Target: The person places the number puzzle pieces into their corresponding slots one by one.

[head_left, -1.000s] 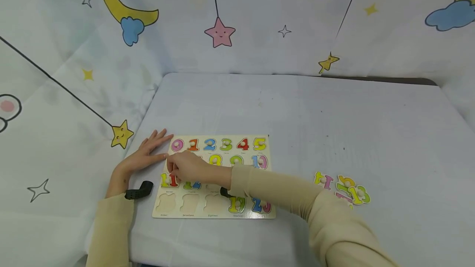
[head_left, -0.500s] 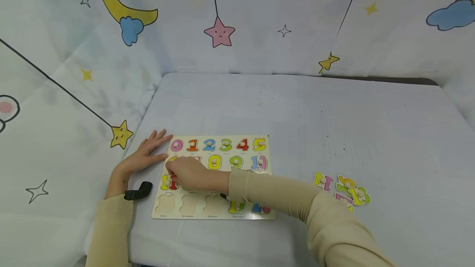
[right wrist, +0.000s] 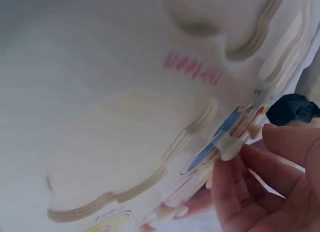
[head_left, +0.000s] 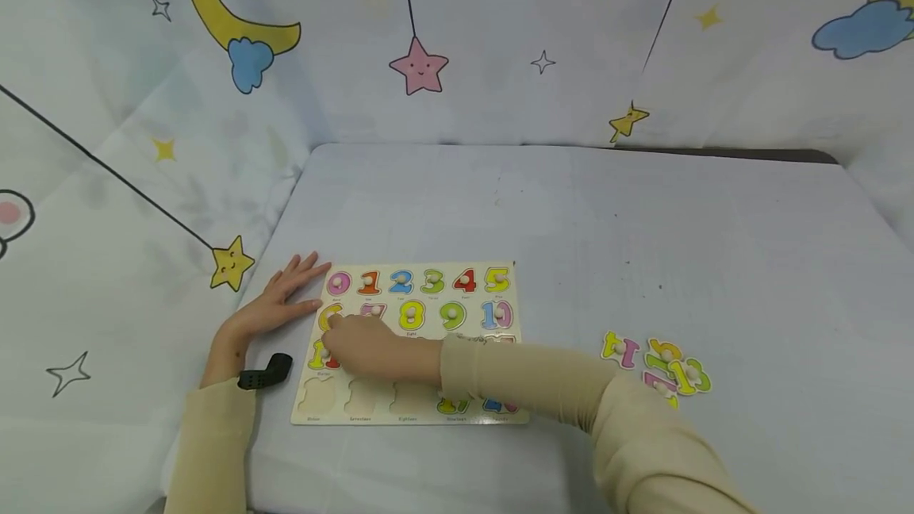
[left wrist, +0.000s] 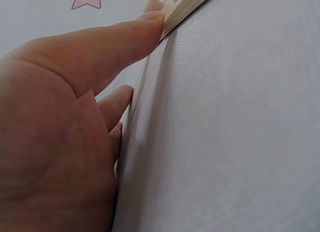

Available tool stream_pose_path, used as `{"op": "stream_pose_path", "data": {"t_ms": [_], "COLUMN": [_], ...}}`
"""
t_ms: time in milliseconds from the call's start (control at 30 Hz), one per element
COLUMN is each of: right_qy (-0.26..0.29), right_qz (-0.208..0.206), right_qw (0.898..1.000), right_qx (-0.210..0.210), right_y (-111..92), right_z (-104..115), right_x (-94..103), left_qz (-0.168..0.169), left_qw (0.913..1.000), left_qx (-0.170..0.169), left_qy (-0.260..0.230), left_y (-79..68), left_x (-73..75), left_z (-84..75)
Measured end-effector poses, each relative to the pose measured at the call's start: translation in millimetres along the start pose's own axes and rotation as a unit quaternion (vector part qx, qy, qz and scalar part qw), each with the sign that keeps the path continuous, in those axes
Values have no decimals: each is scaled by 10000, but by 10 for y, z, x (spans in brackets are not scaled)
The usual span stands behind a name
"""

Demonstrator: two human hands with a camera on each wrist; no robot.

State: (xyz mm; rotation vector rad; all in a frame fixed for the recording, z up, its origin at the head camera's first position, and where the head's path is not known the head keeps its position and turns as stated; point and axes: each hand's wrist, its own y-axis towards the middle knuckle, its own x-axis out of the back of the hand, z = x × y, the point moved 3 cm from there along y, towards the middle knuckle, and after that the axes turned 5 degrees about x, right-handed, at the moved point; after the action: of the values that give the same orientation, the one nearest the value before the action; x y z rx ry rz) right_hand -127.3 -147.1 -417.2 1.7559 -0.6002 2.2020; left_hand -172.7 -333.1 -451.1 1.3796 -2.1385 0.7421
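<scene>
A wooden number puzzle board [head_left: 383, 411] lies on the table, with knobbed number pieces in its upper rows. My left hand [head_left: 274, 308] has its fingers extended at the board's left side; in the left wrist view the thumb [left wrist: 120, 49] touches the board's edge. My right hand [head_left: 371, 346] is over the left part of the board, fingers curled. In the right wrist view its fingertips pinch the pale knob of the blue-ended 12 piece [right wrist: 210, 147], which sits in its recess. Beside it, the 11 piece [head_left: 317, 354] is partly covered by the hand in the head view.
Several loose number pieces [head_left: 689, 377] lie to the right of the board, some overlapping. Bare recesses [head_left: 317, 396] show in the bottom row. A patterned cloth [head_left: 471, 14] with moon and stars hangs behind the white table [head_left: 557, 220].
My right hand lifted from the 11 piece, uncovering its knob, then came down slightly to the right at the 12 piece. My left hand stayed at the board's edge.
</scene>
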Motion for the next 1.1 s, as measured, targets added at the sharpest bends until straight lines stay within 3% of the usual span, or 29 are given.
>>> {"op": "stream_pose_path", "data": {"t_ms": [133, 267, 467, 567, 700, 833, 967, 1100], "right_qy": [-609, -610, 90, 646, 1175, 851, 218, 438], "right_qz": [169, 107, -615, -1044, -1474, -1759, -1891, -1706], "right_qw": [9979, 9976, 9974, 9924, 9755, 9594, 9459, 9341], "right_qx": [143, 293, 369, -76, -1135, -2034, -2628, -3106], "right_y": [-131, -372, -1128, -1608, -2218, -2755, -3271, -3672], "right_z": [43, 30, -182, -473, -1000, -1459, -1755, -1914], "right_x": [-1, 69, 342, 461, 494, 418, 275, 68], "left_qz": [-26, -28, -2, -31, -61, -44, -6, -15], "left_qw": [10000, 10000, 10000, 9999, 9998, 9999, 9999, 9999], "left_qx": [-19, -40, -77, -102, -145, -70, 33, 41], "left_qy": [38, 5, 37, 86, 106, 117, 95, 93], "left_y": [23, 32, -8, -33, -31, -34, -23, -35], "left_x": [-15, -38, -44, -30, -24, -19, -23, -18], "left_z": [-2, -15, -32, -32, -31, -11, 11, -3]}}
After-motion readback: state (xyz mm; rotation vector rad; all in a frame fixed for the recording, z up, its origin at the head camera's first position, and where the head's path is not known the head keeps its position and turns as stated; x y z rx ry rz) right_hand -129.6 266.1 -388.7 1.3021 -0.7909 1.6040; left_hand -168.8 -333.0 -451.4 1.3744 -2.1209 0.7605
